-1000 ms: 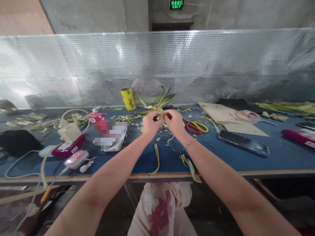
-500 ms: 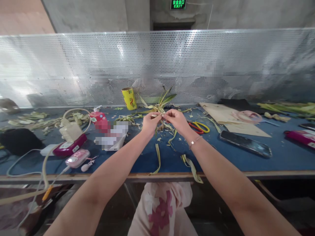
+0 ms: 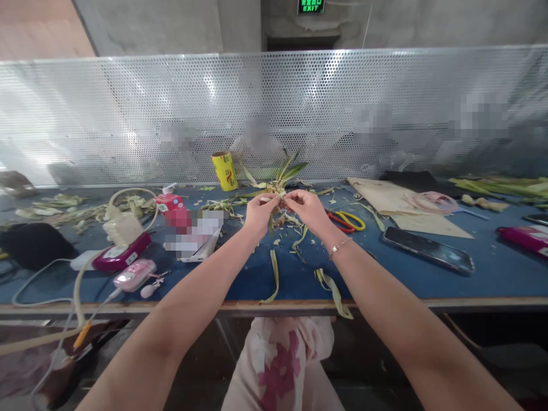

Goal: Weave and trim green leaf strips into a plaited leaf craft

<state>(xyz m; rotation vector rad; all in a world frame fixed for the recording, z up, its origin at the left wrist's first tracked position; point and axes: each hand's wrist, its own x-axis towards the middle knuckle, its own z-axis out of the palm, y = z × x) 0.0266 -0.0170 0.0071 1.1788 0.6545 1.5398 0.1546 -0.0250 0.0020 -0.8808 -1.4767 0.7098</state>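
Observation:
My left hand (image 3: 258,214) and my right hand (image 3: 306,209) meet above the middle of the table, fingertips almost touching. Both are closed in a pinch on a small pale plant strip (image 3: 281,196), whose ends are partly covered by the fingers. Just behind them lies a tuft of long green leaves (image 3: 291,170) with dry, pale bases. Cut plant scraps (image 3: 287,221) are scattered beneath the hands. Beside my right wrist rest scissors (image 3: 351,221) with one red and one yellow handle loop.
A yellow roll (image 3: 225,171) stands near the perforated metal screen (image 3: 291,103). Left are a red pump bottle (image 3: 174,210), a white box (image 3: 201,242) and a pink device (image 3: 135,275) with cables. A phone (image 3: 428,250) and brown paper (image 3: 385,200) lie right. Loose leaf strips (image 3: 334,291) hang near the front edge.
My left hand has shifted very slightly left, and a bit more of the pale strip shows between the fingertips. My right hand stays almost in place. Things on the table have not moved.

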